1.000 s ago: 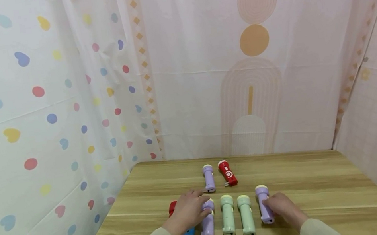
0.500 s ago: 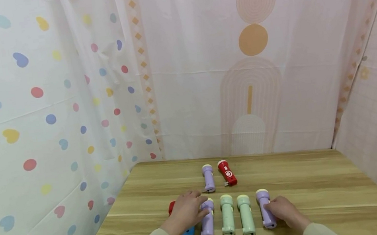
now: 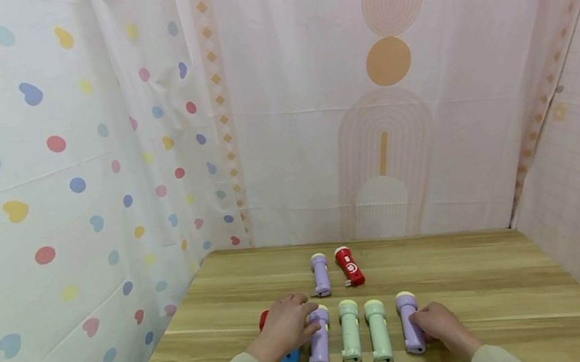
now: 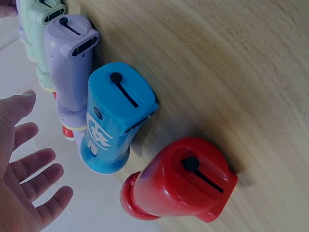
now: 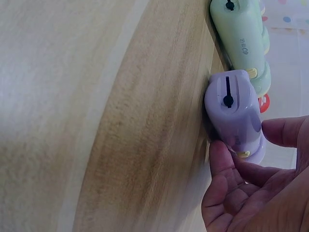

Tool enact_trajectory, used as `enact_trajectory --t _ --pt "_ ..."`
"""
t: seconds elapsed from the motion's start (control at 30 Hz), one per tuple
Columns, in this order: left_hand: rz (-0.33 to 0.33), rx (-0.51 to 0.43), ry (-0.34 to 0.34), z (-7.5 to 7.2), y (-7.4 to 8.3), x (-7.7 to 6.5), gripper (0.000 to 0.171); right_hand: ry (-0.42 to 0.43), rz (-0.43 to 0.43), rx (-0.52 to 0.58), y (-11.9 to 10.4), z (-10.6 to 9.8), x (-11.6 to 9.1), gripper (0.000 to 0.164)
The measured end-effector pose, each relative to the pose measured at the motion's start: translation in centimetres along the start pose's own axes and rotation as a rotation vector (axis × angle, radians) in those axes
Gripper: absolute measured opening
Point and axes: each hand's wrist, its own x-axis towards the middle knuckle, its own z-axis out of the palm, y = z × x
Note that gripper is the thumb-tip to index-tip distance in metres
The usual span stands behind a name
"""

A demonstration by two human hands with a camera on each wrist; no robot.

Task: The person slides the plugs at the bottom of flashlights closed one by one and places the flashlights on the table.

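My right hand (image 3: 442,323) pinches a purple flashlight (image 3: 406,307) at the right end of a near row. In the right wrist view, the thumb and fingers are at either side of that flashlight (image 5: 235,113), which lies on the table. My left hand (image 3: 286,324), fingers spread and relaxed, hovers at the row's left end. It partly hides a blue flashlight (image 3: 291,359) and a red flashlight (image 3: 263,319), and its fingertips overlap another purple flashlight (image 3: 320,344). The left wrist view shows the blue (image 4: 118,96) and red (image 4: 181,179) ones fully, with the fingers apart from them.
Two pale green flashlights (image 3: 351,333) lie side by side mid-row. Farther back lie a purple flashlight (image 3: 322,275) and a tilted red flashlight (image 3: 349,265) with its plug prongs out. The wooden table (image 3: 482,278) meets patterned curtains (image 3: 290,144) behind and at the sides.
My right hand has slid the purple flashlight toward me and slightly right, so it sits about level with the green ones. The left hand has hardly moved.
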Motion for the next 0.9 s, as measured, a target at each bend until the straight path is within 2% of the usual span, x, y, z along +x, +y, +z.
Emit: enact_trajectory --t 0.27,0.5,0.63,0.9 --pt "0.001 0.008 0.008 0.2 -0.2 -0.1 0.039 -0.003 0.027 0.027 -0.4 -0.5 0.0 0.028" --pt "0.002 0.012 0.037 0.2 -0.3 -0.4 0.038 0.016 0.042 0.023 -0.6 -0.7 0.3 0.017" --pt "-0.004 0.023 0.045 0.0 -0.3 -0.6 0.039 0.017 0.053 0.013 -0.7 -0.8 0.6 0.017" --pt "-0.049 0.045 0.056 -0.3 -0.4 -1.4 0.041 0.028 0.012 -0.061 -1.4 -1.3 1.1 0.035"
